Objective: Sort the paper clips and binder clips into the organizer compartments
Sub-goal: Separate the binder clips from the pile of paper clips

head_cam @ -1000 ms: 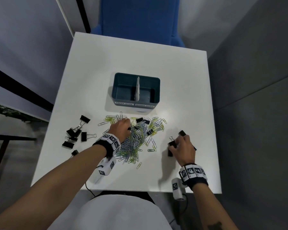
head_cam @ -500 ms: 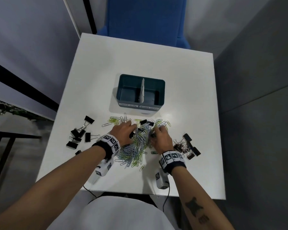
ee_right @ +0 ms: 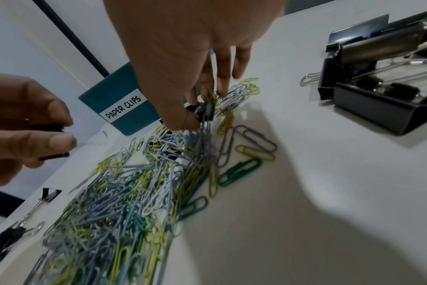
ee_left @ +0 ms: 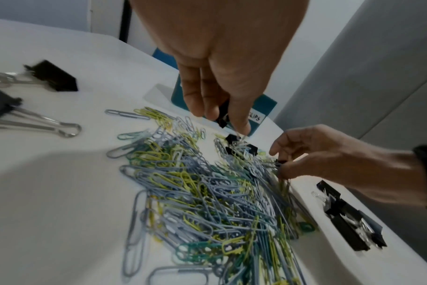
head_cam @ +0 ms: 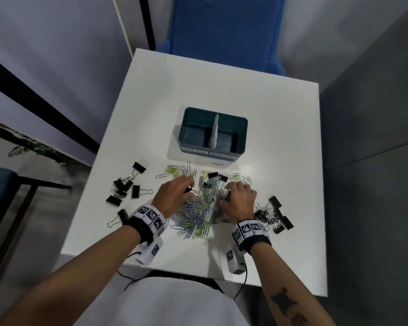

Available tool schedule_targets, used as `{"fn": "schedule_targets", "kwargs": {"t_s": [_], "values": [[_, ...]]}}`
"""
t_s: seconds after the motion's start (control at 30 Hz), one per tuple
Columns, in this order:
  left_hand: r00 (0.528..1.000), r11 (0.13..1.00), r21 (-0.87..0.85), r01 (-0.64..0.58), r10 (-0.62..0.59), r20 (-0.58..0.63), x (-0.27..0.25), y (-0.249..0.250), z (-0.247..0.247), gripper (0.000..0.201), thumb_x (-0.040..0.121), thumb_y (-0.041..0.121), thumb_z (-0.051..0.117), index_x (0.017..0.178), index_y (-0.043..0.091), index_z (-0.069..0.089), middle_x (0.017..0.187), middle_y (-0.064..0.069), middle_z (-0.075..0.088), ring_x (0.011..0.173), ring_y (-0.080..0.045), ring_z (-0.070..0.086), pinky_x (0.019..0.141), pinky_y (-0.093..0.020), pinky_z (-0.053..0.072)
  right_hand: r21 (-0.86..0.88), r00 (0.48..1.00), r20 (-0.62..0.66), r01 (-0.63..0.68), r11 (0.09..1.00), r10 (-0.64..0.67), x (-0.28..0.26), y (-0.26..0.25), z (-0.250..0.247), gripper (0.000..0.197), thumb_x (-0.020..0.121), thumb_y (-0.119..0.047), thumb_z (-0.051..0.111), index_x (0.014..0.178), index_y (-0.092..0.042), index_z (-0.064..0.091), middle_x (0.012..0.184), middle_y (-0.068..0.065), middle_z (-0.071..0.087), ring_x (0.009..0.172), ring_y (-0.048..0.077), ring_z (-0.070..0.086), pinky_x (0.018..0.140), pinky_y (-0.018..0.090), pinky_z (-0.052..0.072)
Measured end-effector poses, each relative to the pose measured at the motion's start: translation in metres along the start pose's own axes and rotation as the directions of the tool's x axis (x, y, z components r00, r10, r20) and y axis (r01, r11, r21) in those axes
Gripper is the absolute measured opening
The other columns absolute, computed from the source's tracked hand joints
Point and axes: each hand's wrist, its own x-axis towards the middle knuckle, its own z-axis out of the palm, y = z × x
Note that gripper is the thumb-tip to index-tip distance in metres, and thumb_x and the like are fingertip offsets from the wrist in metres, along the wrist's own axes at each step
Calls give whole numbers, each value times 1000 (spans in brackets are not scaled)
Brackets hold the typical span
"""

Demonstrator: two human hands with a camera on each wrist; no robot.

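Observation:
A heap of grey, yellow and green paper clips (head_cam: 197,211) lies in front of the teal two-compartment organizer (head_cam: 243,137), labelled PAPER CLIPS on the left and BINDER CLIPS on the right. Both compartments look empty. My left hand (head_cam: 188,188) is at the heap's left edge and pinches a small black binder clip (ee_left: 222,116). At the heap's right edge my right hand (head_cam: 231,191) pinches another black binder clip (ee_right: 206,111) tangled with paper clips. More black binder clips (head_cam: 216,176) lie in the top of the heap.
A group of black binder clips (head_cam: 125,187) lies on the white table (head_cam: 280,128) to the left and another group (head_cam: 275,216) to the right of the heap. A blue chair (head_cam: 222,31) stands behind the table. The table's front edge is under my wrists.
My right hand left the right-hand group of binder clips, moved left to the heap and closed on a clip there. The left hand stayed at the heap's left edge.

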Motion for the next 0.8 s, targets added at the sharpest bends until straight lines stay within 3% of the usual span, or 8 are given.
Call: {"fn": "schedule_targets", "kwargs": {"t_s": [0.1, 0.23, 0.3, 0.37, 0.43, 0.6, 0.73, 0.8], "values": [[990, 995, -54, 88, -93, -110, -14, -22, -11, 10, 87, 26, 67, 87, 22, 57, 85, 11, 59, 65, -8, 56, 55, -22, 47, -28, 992, -109, 59, 998, -61, -7, 1, -2, 42, 80, -50, 63, 113, -26, 57, 115, -3, 60, 110, 21, 47, 97, 42, 28], [914, 931, -95, 351, -363, -180, -35, -71, -24, 13, 82, 24, 72, 81, 24, 60, 80, 3, 63, 71, -19, 60, 60, -29, 46, 234, 994, -106, 57, 971, -32, -13, 3, -8, 39, 78, -39, 69, 112, -25, 57, 112, -5, 56, 101, 13, 49, 93, 35, 41], [883, 896, -54, 441, -444, -152, -45, -88, -29, 12, 82, 23, 72, 79, 24, 60, 81, -1, 64, 76, -25, 61, 63, -33, 47, 399, 998, -52, 60, 915, -42, -16, 2, -13, 40, 80, -25, 73, 116, -21, 56, 117, -3, 51, 98, 12, 53, 83, 22, 49], [872, 880, -30, 474, -474, -120, -52, -98, -33, 10, 83, 21, 70, 80, 23, 60, 84, -1, 64, 79, -28, 60, 65, -35, 47, 442, 997, -20, 78, 893, -77, -18, 1, -19, 40, 82, -17, 72, 118, -18, 54, 121, -2, 48, 99, 11, 54, 71, 7, 43], [868, 873, 19, 487, -482, -116, -55, -104, -35, 8, 82, 20, 69, 84, 22, 61, 90, -1, 64, 83, -29, 60, 66, -34, 44, 450, 994, -33, 107, 886, -103, -20, 1, -21, 37, 83, -12, 71, 116, -17, 56, 120, -4, 49, 100, 10, 54, 69, 4, 43], [883, 878, 121, 463, -445, -150, -51, -100, -28, 20, 82, 18, 67, 100, 17, 59, 107, -7, 52, 91, -32, 57, 66, -44, 49, 515, 983, -149, 167, 841, -104, -29, 8, -21, 35, 78, 1, 72, 106, -17, 63, 113, -6, 55, 97, 12, 58, 88, 21, 52], [946, 942, 159, 296, -265, -187, -34, -63, -20, 25, 82, 11, 63, 107, 11, 59, 113, -10, 52, 94, -28, 56, 56, -38, 51, 647, 995, -103, 62, 760, 7, -35, 10, -18, 38, 76, 7, 72, 103, -20, 66, 109, -5, 58, 87, 6, 61, 77, 10, 51], [979, 978, 96, 185, -174, -107, -25, -35, -9, 24, 85, 13, 61, 109, 14, 58, 114, -4, 54, 85, -18, 57, 54, -30, 51, 686, 996, -60, -6, 728, 65, -36, 7, -19, 35, 76, 5, 74, 101, -20, 67, 102, -7, 60, 81, -3, 57, 71, 4, 46]]}}
